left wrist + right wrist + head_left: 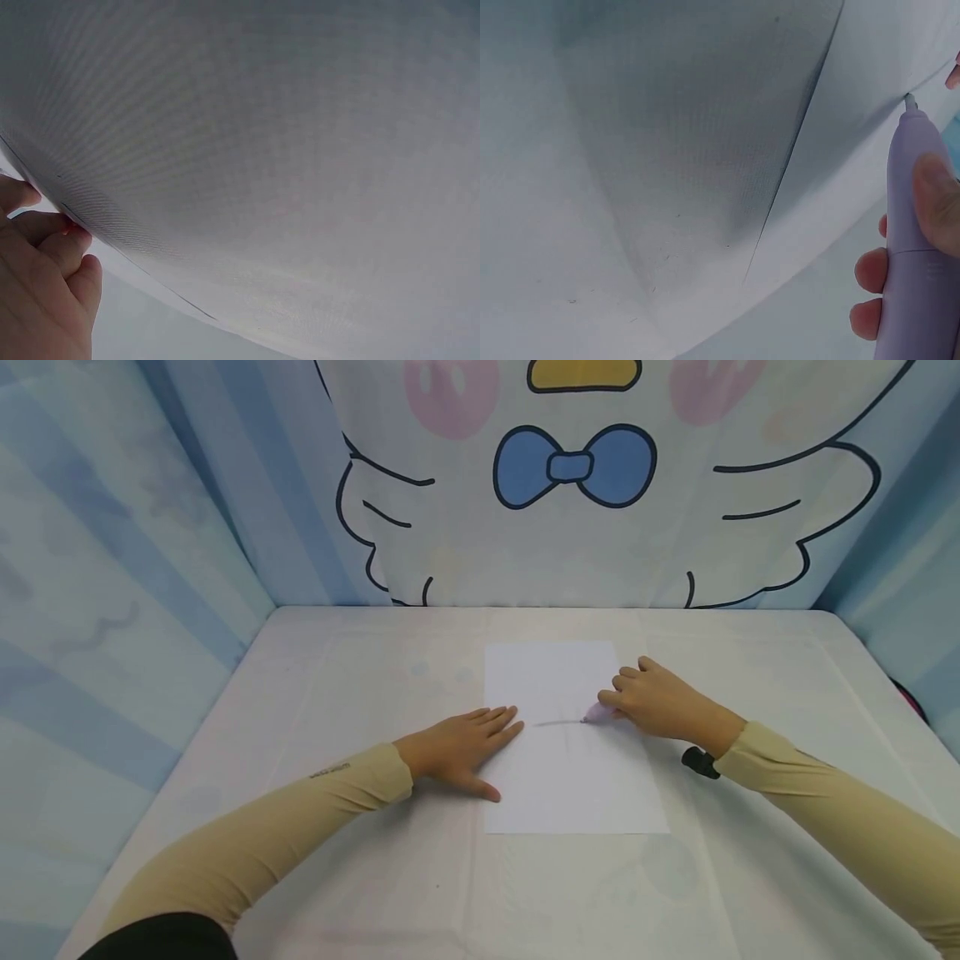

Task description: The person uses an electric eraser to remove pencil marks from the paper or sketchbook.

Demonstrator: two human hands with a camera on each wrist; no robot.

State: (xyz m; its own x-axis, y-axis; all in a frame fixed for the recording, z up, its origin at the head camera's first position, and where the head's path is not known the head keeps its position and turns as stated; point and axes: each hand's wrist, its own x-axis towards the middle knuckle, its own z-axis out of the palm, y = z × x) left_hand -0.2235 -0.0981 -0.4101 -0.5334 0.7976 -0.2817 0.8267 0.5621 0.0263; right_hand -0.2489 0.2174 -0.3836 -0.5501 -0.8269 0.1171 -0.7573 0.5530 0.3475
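A white sheet of paper [573,793] lies upright on the pale table. My left hand [468,747] rests on its left edge, fingers spread and straight; part of that hand [45,277] shows in the left wrist view. My right hand [656,702] holds a thick lavender pen [915,187], the thumb on one side and fingers curled round the other. The pen's narrow grey tip is at the paper. From the tip a thin grey line [557,723] stretches left towards the left fingertips. Most of the barrel is hidden in the head view.
A pale patterned cloth covers the table [360,877]. Behind it hangs a curtain [465,543] with a cartoon figure and a blue bow tie, and striped blue curtain [112,568] lines the left side. A black object [701,762] sits at the right cuff.
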